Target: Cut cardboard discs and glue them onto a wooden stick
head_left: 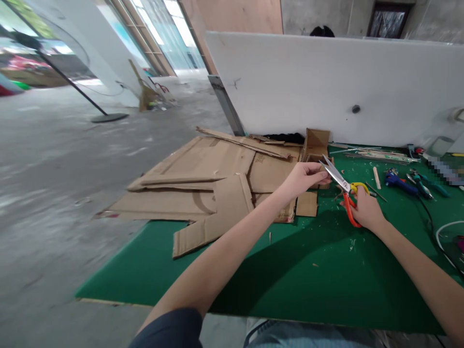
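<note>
My right hand (367, 209) grips a pair of scissors (339, 178) with one red and one yellow handle loop. The scissor blades are parted and point up and to the left. My left hand (307, 176) is by the blade tips, its fingers bent together; what they hold, if anything, I cannot make out. Behind and under that hand stands a small open cardboard box (316, 141), partly hidden. Flattened cardboard sheets (181, 198) lie overlapped to the left of my left hand. One bent cardboard strip (203, 234) rests on top, near the front.
The green tabletop (290, 280) carries a blue-handled tool (400, 183), pliers (420, 184), a small wooden stick (377, 178) and a dark cable (431, 222) at right. A white board (308, 87) stands along the back. Concrete floor (72, 169) lies to the left.
</note>
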Action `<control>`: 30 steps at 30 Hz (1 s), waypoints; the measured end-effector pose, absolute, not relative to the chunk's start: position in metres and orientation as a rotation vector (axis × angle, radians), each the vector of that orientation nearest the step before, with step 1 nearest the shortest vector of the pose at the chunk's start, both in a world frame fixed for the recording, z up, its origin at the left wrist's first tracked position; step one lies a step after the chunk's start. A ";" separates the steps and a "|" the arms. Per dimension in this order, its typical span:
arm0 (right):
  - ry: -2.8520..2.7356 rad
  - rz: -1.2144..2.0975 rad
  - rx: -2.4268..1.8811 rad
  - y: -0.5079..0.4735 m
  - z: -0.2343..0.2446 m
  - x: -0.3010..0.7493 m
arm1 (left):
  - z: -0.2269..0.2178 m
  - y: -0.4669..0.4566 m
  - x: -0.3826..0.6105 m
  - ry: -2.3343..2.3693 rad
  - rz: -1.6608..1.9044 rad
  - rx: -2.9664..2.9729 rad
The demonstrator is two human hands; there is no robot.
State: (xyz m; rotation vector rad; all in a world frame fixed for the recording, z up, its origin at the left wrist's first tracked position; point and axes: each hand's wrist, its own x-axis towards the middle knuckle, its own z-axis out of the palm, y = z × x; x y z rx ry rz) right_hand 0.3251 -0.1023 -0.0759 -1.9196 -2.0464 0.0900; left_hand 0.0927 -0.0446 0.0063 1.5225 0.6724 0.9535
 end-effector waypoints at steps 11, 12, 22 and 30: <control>-2.098 0.167 -1.942 -0.102 -0.069 0.323 | 0.003 -0.045 0.093 0.695 0.924 1.497; -2.103 0.177 -1.940 -0.102 -0.069 0.324 | 0.003 -0.045 0.093 0.695 0.923 1.501; -2.127 0.277 -1.888 -0.101 -0.070 0.324 | 0.008 -0.039 0.086 0.712 0.872 1.615; -2.134 0.220 -1.925 -0.105 -0.065 0.321 | 0.013 -0.040 0.083 0.814 0.878 1.896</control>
